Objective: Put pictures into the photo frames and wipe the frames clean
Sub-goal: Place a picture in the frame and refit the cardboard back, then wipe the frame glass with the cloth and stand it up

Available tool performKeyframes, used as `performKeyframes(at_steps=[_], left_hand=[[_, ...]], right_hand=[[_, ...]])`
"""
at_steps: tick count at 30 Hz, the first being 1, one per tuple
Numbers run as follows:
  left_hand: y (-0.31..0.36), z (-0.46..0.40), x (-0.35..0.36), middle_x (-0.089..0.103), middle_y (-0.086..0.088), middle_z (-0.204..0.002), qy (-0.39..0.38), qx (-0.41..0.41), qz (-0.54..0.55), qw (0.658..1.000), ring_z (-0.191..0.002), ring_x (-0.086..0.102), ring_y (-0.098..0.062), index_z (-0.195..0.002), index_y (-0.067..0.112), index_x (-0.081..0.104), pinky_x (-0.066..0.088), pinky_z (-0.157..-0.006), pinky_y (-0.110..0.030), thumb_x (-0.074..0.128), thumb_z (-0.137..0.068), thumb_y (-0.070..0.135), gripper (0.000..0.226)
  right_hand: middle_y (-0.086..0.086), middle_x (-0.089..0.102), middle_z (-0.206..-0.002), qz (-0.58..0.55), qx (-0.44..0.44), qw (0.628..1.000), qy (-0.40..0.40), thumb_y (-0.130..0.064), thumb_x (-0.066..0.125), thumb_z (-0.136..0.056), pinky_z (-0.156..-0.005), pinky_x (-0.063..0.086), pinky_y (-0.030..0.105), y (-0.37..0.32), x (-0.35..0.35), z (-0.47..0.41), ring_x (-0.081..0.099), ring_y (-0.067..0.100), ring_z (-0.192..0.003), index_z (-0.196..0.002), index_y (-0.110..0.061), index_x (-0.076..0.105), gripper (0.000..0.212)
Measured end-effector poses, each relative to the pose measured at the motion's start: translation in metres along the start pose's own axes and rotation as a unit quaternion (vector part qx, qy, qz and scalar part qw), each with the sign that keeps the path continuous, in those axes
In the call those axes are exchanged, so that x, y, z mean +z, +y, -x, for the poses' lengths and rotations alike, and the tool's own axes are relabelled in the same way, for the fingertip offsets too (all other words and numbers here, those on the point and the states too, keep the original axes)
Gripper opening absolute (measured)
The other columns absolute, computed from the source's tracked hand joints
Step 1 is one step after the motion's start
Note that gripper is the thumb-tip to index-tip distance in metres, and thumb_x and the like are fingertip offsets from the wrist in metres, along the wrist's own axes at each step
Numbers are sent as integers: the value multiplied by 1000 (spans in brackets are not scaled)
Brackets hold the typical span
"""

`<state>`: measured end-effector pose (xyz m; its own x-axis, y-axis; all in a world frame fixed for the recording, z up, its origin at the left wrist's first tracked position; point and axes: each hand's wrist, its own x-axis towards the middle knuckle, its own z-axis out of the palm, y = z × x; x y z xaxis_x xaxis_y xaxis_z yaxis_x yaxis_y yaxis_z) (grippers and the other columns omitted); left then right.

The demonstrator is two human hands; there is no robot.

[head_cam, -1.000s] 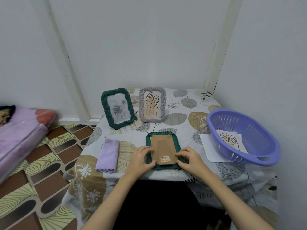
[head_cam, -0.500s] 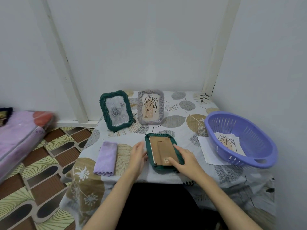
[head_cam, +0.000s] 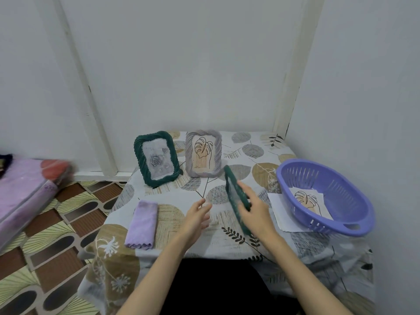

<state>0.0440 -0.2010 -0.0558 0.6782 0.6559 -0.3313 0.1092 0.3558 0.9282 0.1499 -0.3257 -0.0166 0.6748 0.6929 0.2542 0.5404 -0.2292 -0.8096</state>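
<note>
Head view: right hand grips the green photo frame tipped on edge above the table, probably to turn it face up. Left hand hovers open beside it, purple cloth lying further left for wiping.

Plain white walls meet behind the bench; patterned brown tile floor and pink mattress lie left.

I see two standing frames at the table's back, a cloth front-left, and a basket holding a picture at the right.
</note>
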Motion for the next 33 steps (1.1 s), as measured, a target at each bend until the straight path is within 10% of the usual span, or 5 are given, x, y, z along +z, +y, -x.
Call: performKeyframes(at_steps=[8, 15, 22, 28, 33], left_hand=[[-8, 5, -21, 47, -13, -134, -5, 11, -79, 997, -114, 53, -24, -141, 4, 25, 45, -99, -38, 81, -67, 24, 94], [-10, 6, -45, 19, -16, -151, 28, 47, -447, 893, -142, 12, -33, -143, 19, 26, 12, -118, -45, 76, -49, 62, 115], [-13, 8, -48, 3, -14, -156, -8, 80, -577, 813, -145, -3, -27, -146, 12, 12, 3, -118, -40, 57, -79, 57, 92], [-9, 5, -94, 43, -18, -137, 307, 167, -568, 745, -128, 36, -34, -126, 4, 44, 28, -107, -42, 35, -94, 27, 41], [8, 4, -126, 39, -26, -134, 353, -78, -440, 822, -123, 38, -41, -128, -5, 34, 37, -100, -46, 60, -85, 35, 64]], right_hand=[[16, 59, -111, -411, 277, 868, -20, 8, 55, -86, -67, 58, 37, 17, 12, 3, 63, 26, -85, -128, -11, 42, 48], [3, 62, -118, -22, 152, 978, -137, -45, 81, -57, -92, 50, 33, 42, 27, 17, 59, 18, -105, -129, -11, 48, 86], [-2, 44, -126, 268, 52, 952, -139, -83, 20, -45, -100, 34, 33, 52, 33, 22, 37, 21, -118, -140, -25, 32, 112], [-2, 44, -122, 308, 26, 945, -111, -83, 15, -50, -96, 34, 33, 56, 39, 26, 38, 21, -114, -133, -25, 40, 104], [0, 42, -122, 324, 29, 939, -108, -82, 14, -48, -97, 34, 32, 55, 39, 27, 37, 21, -115, -131, -26, 42, 104]])
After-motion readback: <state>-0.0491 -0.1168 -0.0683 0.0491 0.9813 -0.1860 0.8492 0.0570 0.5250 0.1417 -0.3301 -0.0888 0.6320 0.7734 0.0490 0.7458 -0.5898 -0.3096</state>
